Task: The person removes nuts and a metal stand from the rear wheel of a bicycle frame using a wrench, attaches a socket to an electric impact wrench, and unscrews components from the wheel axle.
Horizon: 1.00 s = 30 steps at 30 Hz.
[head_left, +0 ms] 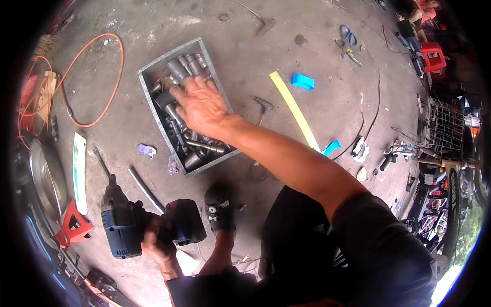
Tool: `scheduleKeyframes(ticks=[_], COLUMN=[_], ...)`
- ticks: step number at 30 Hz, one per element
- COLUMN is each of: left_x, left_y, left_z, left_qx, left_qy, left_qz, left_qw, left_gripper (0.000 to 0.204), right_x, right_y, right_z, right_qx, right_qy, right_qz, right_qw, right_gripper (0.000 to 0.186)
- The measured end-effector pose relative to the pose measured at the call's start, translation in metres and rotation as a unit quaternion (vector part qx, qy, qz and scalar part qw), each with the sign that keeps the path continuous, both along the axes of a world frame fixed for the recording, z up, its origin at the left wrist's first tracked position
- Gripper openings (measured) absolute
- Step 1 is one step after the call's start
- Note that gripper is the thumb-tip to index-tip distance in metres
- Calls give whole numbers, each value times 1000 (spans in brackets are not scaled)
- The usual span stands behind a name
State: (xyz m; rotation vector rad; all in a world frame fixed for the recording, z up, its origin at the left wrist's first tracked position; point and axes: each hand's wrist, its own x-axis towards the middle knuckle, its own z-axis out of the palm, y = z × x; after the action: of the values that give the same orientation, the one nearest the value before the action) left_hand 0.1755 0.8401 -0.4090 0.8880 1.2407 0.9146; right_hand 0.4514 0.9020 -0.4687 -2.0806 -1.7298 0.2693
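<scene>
My left hand (157,244) is wrapped round the grip of a dark blue and black cordless impact wrench (120,222). Its long socket or extension points away from me, and a black battery pack (185,220) sits at the base of the grip. Over a grey metal tray (210,165), my right hand (204,106) has its fingers spread on top of the contents. Inside lie several steel sockets (179,69), some dark, with extension bars among them. The hand hides the middle of the tray; no held piece shows in it.
Around the tray on the concrete floor are an orange hose (123,56), a yellow strip (294,107), a blue plastic piece (303,81), blue-handled scissors (349,37) and a T-handled tool (263,105). A red stand (75,225) is at left. Clutter and a person (425,13) occupy the right.
</scene>
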Motion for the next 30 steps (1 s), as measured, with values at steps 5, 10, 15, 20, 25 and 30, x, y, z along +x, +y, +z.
scheduleKeyframes(ticks=[5,10,15,20,25,30], left_x=[-3,7,40,121,168,178], left_y=[-5,6,27,17,-4,-50], left_z=[-14,-14,-5,73,161,239], left_qx=[133,16,152,-4,61,129], left_qy=[150,30,61,-40,50,122], left_qz=[-118,-110,-224,-355,-545,-668], left_qw=[973,993,961,934,835,722], left_gripper=[18,10,24,60,44,38], right_x=[-30,-43,-32,70,109,97], right_y=[2,-15,-38,-63,-139,-219], right_z=[-31,-37,-13,76,205,314], right_qx=[-135,-70,4,248,356,419], right_qy=[-15,12,345,731,771,733], right_qz=[96,68,-40,-231,-489,-520], right_qw=[986,995,938,592,198,131], right_gripper=[40,29,21,17,8,7])
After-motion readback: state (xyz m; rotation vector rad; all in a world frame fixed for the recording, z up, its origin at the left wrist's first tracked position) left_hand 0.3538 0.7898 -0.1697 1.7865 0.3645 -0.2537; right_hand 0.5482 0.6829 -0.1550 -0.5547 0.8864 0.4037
